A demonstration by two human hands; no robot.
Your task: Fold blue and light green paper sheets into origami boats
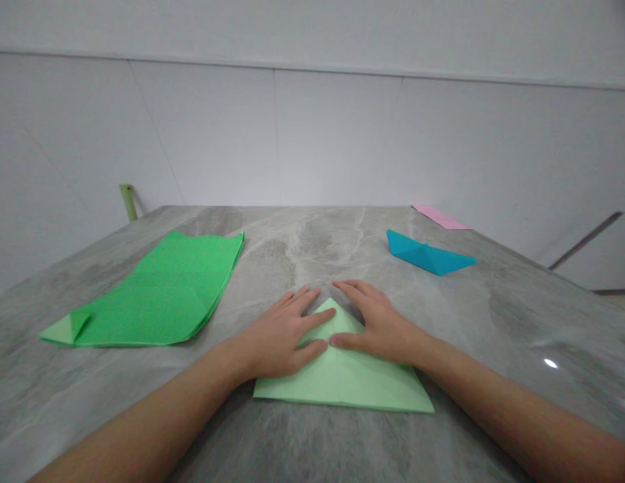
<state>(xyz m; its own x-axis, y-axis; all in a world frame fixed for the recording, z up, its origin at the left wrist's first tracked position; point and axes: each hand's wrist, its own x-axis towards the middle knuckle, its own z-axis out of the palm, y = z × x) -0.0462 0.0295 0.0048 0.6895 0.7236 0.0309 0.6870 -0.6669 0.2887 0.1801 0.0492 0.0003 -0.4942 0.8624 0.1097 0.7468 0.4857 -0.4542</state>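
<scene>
A pale green sheet of paper (342,386), folded into a triangle, lies flat on the table in front of me with its peak pointing away. My left hand (286,334) rests on its left slope, fingers spread, with the index finger and thumb on the paper near the middle. On the right slope lies my right hand (375,322), its thumb on the paper and its other fingers stretched out by the peak. Both thumb tips nearly meet at the centre. The hands cover parts of the two sloping edges.
To the left lies a stack of bright green paper sheets (166,292) with one corner turned over. A blue folded paper boat (430,256) sits at the right. Beyond it, a pink sheet (442,217) lies at the far right edge of the grey marbled table (312,241), near a white wall.
</scene>
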